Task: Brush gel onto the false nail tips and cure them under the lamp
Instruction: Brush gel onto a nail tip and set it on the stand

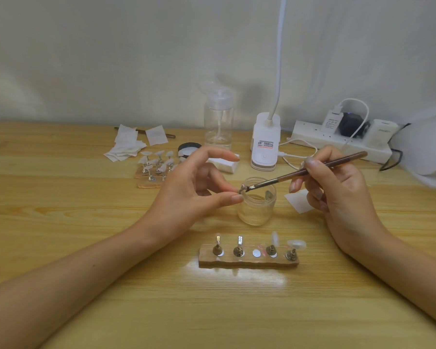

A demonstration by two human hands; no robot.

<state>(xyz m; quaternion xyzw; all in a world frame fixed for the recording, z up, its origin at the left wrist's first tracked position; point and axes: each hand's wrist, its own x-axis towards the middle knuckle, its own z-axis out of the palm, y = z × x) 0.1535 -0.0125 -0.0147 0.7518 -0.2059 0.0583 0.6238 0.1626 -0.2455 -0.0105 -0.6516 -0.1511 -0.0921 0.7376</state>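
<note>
My left hand [194, 187] pinches a small nail tip [242, 190] between thumb and a finger, just above the rim of a clear gel jar [256, 210]. My right hand [337, 187] grips a brown brush [312, 170], and its bristles touch the nail tip. In front of the jar lies a wooden holder [248, 259] with several metal stands; one magnet spot in its middle is bare, and two stands on the right carry nail tips [296, 244]. The white curing lamp [428, 149] is at the right edge, partly out of frame.
A second holder with several nail tips [156, 165] stands behind my left hand. Wipes [129, 144], a black lid [189, 148], a clear pump bottle [219, 122], a white clip lamp [265, 144] and a power strip [342, 138] line the back. A paper square [298, 201] lies beside the jar.
</note>
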